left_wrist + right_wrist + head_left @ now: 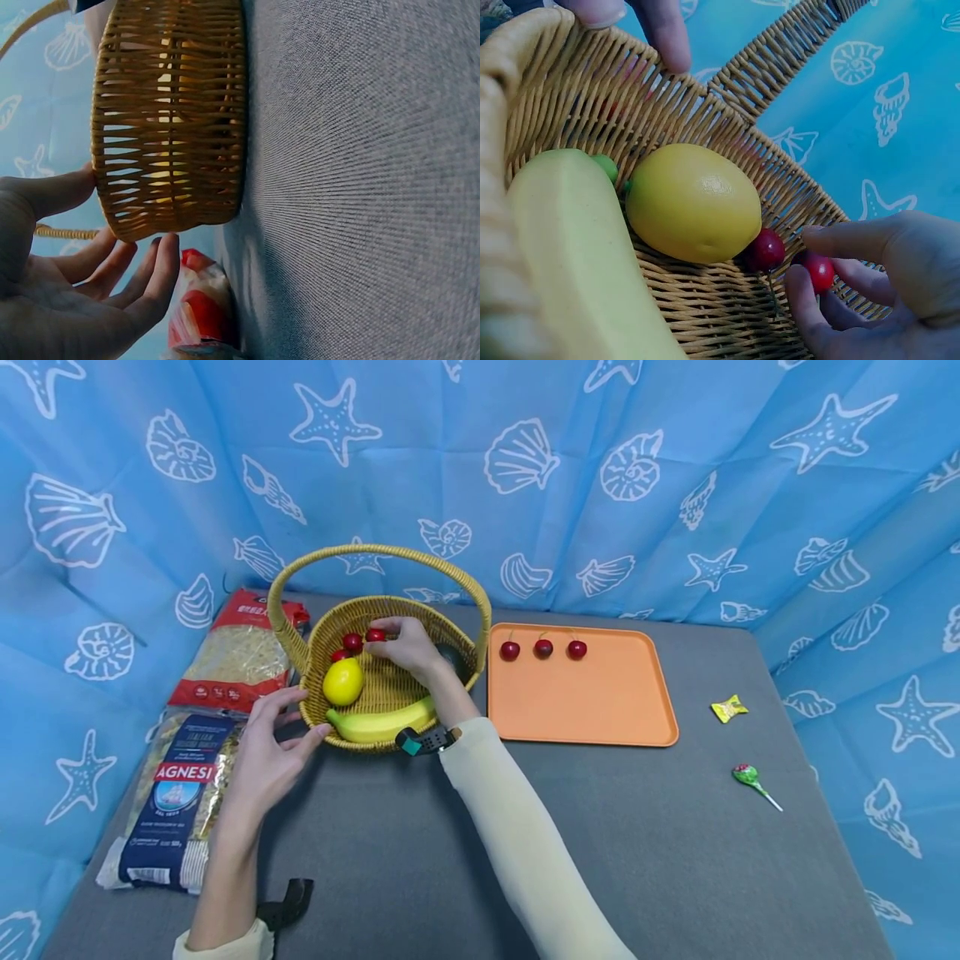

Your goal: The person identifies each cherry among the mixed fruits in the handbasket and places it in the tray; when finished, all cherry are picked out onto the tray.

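A wicker basket [377,603] with a tall handle stands at the back left of the table. My right hand [408,647] reaches inside it and pinches a red cherry [819,273] between thumb and fingers. Beside that cherry lie more cherries [352,642] and a yellow lemon [694,202]. A banana [382,724] lies along the basket's near side, and a dark round fruit [450,658], partly hidden by my right hand, sits at its right. My left hand [270,743] holds the basket's left end, thumb and fingertips against the rim, as the left wrist view shows.
An orange tray [585,702] to the basket's right bears three cherries [543,648] in a row. Farther right lie a yellow wrapped candy [729,708] and a green lollipop [754,782]. Two food bags, one red [240,652] and one blue [180,793], lie at the left.
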Tool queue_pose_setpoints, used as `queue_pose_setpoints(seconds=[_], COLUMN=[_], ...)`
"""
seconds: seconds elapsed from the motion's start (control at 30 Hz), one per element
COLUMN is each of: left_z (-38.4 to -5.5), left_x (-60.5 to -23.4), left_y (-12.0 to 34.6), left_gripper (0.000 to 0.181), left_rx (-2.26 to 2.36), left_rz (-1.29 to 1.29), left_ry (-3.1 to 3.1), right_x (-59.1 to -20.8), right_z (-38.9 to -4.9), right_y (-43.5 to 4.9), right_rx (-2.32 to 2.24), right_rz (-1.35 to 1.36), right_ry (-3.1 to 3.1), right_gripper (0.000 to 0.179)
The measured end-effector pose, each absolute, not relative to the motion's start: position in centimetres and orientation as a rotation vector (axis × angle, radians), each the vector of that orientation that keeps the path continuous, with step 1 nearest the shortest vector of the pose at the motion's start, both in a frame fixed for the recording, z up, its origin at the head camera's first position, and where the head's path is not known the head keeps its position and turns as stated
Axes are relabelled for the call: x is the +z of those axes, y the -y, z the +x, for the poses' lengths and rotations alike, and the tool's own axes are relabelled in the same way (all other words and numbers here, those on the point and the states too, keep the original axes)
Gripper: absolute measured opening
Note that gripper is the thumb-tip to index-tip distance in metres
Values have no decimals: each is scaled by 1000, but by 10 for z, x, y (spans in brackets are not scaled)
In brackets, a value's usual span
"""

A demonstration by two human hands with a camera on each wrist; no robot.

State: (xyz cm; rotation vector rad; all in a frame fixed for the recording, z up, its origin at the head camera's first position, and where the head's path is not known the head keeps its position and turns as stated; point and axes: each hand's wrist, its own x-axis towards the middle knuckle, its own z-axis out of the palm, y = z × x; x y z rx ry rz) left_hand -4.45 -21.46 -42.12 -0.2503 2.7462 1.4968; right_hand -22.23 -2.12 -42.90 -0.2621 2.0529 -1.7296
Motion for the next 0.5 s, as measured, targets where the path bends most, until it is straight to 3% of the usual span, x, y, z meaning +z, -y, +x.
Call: queue_pose_setpoints(seconds=[0.27,0.5], left_z=[-44,-44], left_x=[-422,-421], left_y=[216,216], left_gripper=[65,66], left_rx=[1490,1503], left_rz=[-244,-237], left_ry=[-2750,-2742], right_x=[-422,-394], right_z=[-216,-200], right_y=[18,0], right_rx=[-1706,-1678], right_rz=[-377,-543], right_ry=[-2182,-2247], right_gripper=[38,35])
